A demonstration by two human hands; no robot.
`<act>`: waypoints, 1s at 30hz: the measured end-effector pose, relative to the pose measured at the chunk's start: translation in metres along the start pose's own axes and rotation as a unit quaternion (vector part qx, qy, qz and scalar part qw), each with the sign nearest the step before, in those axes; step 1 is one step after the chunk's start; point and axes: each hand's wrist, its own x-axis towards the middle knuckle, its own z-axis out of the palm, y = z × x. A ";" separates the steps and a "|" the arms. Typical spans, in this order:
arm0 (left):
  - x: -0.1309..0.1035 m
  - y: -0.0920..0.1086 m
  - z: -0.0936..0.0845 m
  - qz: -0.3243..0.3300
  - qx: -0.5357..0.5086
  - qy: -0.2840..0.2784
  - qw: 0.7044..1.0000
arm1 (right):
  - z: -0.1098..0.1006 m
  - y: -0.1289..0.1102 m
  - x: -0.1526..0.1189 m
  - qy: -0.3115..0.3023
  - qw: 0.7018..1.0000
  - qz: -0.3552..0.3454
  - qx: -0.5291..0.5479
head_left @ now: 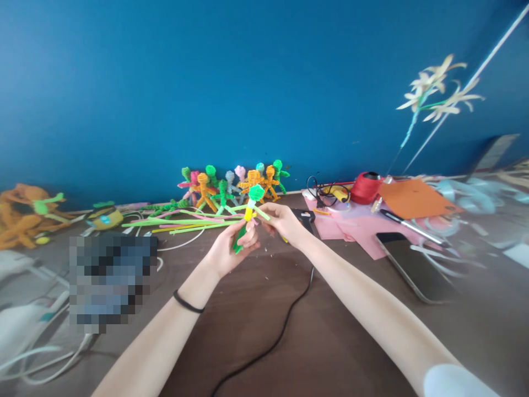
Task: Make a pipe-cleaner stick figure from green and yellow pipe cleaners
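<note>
Left hand [231,248] and right hand [286,223] meet above the brown surface [248,331], in front of a smooth blue wall [231,82]. The fingers [249,241] of the left hand are closed around the fuzzy figurine [256,193], held roughly upright between the two hands; it has a rounded, coiled green head, a narrow yellow section beneath and a green lower part. The fingers [269,211] of the right hand pinch a pale-green strand [261,213] beside the yellow section.

Behind the hands stands a cluster of small figures [205,190] — orange, green, pink and grey-blue, with coiled heads and splayed, fuzzy limbs. Long, straight fuzzy stems [165,222] in light green, pink and yellow lie to the left of the figurine. Larger orange fuzzy forms [25,220] are at far left, near a pixelated, blocky object [111,278] whose identity cannot be told.

At right, a red spool [366,188] stands beside a flat orange sheet [417,198], which overlaps thin pink sheets [367,234]. A slender pen [413,227] and a flat, dark-faced phone [417,267] lie nearby — below pale flowers [433,91] with narrow, pointed petals. A thin black cable [281,336] curves across the surface.
</note>
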 end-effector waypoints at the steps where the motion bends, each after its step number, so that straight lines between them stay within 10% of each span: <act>1: 0.001 0.001 -0.001 0.019 0.040 0.018 0.999 | 0.000 -0.001 0.000 0.005 1.000 0.005 0.002; 8: 0.002 0.000 -0.004 0.192 0.365 0.163 0.896 | 0.001 -0.005 0.002 0.024 1.000 0.016 0.005; 15: -0.002 0.000 -0.008 0.200 0.719 0.293 0.598 | 0.000 0.000 0.001 0.013 0.999 0.010 -0.028; 18: -0.002 -0.001 -0.010 0.195 0.764 0.304 0.534 | 0.001 0.000 0.001 0.005 0.999 0.013 -0.036; 20: -0.002 -0.001 -0.009 0.199 0.750 0.293 0.559 | 0.001 0.001 0.001 0.004 0.999 0.013 -0.033; 30: 0.001 0.004 -0.001 0.213 0.410 0.189 0.866 | 0.001 -0.004 0.000 0.006 0.999 0.003 -0.039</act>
